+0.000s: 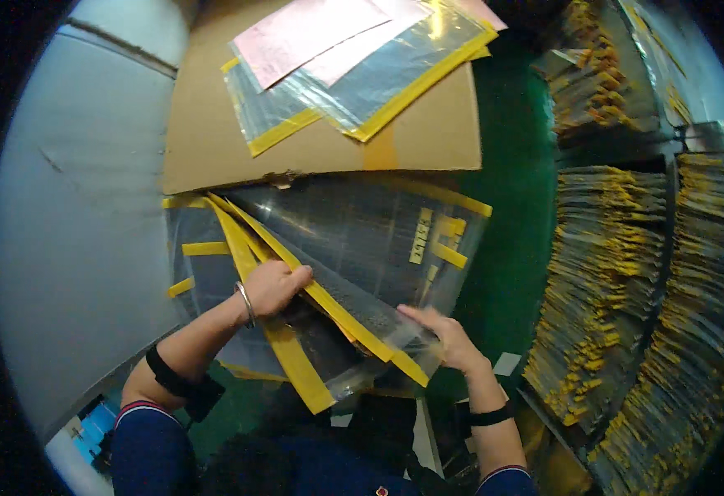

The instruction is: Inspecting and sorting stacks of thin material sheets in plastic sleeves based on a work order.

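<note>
A large clear plastic sleeve (337,240) with yellow-taped edges and a dark sheet inside lies in front of me, its near side raised. My left hand (272,288), with a metal bangle on the wrist, is closed on its yellow-taped edge near the middle. At the sleeve's near right corner, my right hand (449,337) pinches the clear plastic. Between the parted yellow edges a dark inside shows. Another dark sleeve (205,277) with yellow tape pieces lies underneath to the left. Yellow labels (420,236) sit on the right part of the top sleeve.
Beyond the sleeves stands a cardboard box (205,124) topped with yellow-edged sleeves (411,74) and pink sheets (312,37). A pale wall panel (89,223) rises at the left. Racks of many yellow-edged sleeves (602,289) line the right, past a green floor (506,215).
</note>
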Demonstrator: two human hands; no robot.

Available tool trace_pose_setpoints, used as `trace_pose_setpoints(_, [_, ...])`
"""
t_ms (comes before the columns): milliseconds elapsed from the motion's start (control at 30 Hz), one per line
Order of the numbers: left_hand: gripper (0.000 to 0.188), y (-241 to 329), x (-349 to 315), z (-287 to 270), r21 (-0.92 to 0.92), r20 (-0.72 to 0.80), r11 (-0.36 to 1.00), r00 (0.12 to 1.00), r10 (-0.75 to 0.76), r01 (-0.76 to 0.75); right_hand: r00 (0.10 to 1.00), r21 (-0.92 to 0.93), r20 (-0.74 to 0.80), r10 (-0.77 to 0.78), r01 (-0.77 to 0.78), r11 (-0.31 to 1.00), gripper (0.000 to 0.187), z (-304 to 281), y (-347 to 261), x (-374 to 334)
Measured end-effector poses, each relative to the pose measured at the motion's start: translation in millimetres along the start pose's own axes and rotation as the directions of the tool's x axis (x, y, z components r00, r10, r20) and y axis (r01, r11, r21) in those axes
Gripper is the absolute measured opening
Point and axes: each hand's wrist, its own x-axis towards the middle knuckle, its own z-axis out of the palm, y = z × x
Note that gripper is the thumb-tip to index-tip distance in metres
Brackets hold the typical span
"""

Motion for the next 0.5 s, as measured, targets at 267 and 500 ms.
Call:
trace_pose_setpoints(267, [0.014,-52.1,-14.1,0.6,-0.042,-0.745,0.944,0.639,0.189,-0.328,0.993,0.142,-0.053,0.106,-0.098,0.985,0.082,43.6,23.4,22.6])
trace_pose_setpoints(500, [0.069,-201.3,-47.2,55.4,0.006,-0.596,0.998,0.801,-0.05,0.067,0.902,0.539,-0.184,0.391,-0.24,0.807,0.068,28.9,26.6,54.6])
